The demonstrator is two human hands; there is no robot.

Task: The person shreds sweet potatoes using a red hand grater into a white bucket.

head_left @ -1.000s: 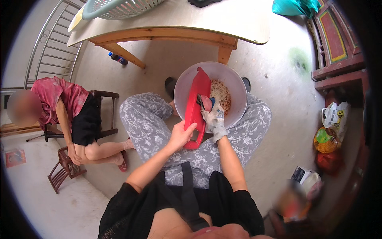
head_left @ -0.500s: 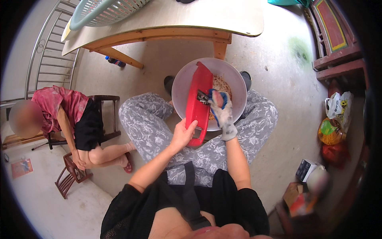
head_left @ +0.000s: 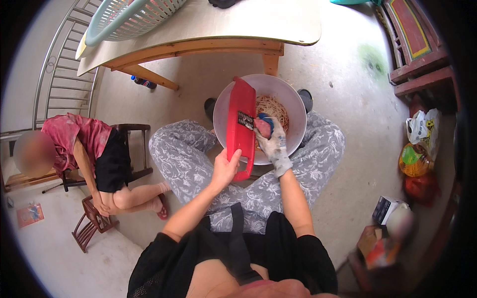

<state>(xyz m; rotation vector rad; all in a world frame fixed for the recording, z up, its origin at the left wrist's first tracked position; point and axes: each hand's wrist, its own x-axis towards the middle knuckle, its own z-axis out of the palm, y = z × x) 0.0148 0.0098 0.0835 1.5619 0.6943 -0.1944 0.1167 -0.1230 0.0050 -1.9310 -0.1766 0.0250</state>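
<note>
A red plastic grater [head_left: 239, 124] leans into a large white bowl [head_left: 293, 107] resting between my knees. My left hand [head_left: 226, 166] grips the grater's lower end. My right hand [head_left: 271, 139], in a dirty work glove, presses a reddish piece of vegetable [head_left: 262, 127] against the grater's blade. Pale shreds [head_left: 272, 108] lie heaped in the bowl behind the grater.
A wooden table [head_left: 198, 35] with a pale green basket [head_left: 129, 17] stands ahead. A seated person in a pink top [head_left: 84, 149] is at my left on a dark chair, with a small stool [head_left: 92, 223] nearby. Bags [head_left: 417, 149] and boxes [head_left: 387, 208] lie right.
My gloved right hand has slid the vegetable piece along the grater's blade. The left hand keeps its hold on the grater's lower end.
</note>
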